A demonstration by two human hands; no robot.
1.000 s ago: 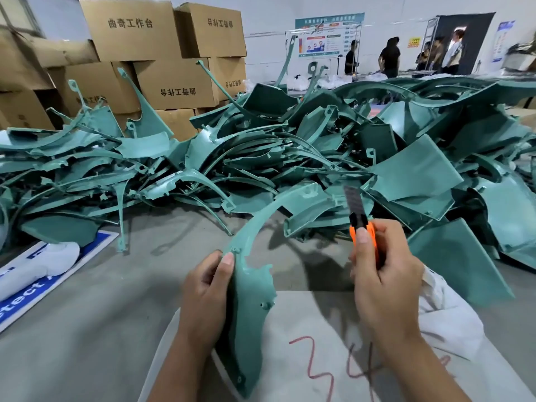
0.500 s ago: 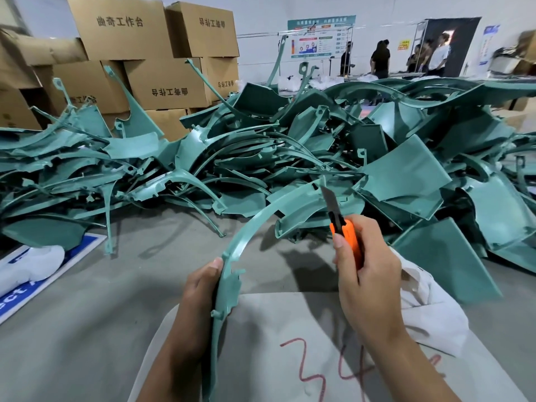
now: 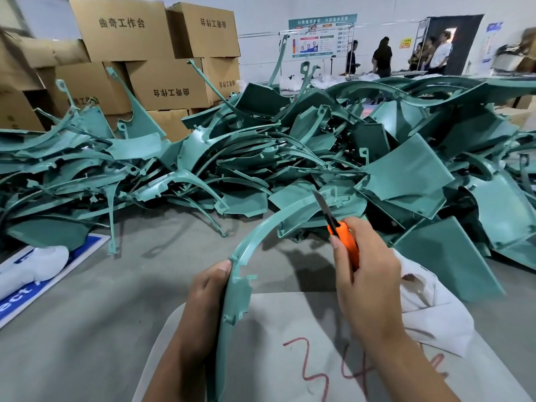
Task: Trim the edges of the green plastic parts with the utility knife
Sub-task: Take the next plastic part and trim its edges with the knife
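Head view: left hand (image 3: 203, 288) gripped part (image 3: 240, 285), its arc running up-right toward knife (image 3: 338, 227), clasped in right hand (image 3: 368, 274); blade beside far edge, contact uncertain.

Two hands: left hand (image 3: 204, 288), right hand (image 3: 367, 274). One utility knife (image 3: 343, 242), orange handle, in right hand. One curved green part (image 3: 235, 288) in left hand. Pile of green parts (image 3: 261, 158) behind knife: too many and too tangled to count. Cardboard boxes (image 3: 162, 79) left of pile, behind it: at least seven, some hidden. One wall poster (image 3: 322, 36) beyond pile. People beyond pile, far right of poster: about five, small, overlapping. One white cloth (image 3: 429, 314) right of right hand.
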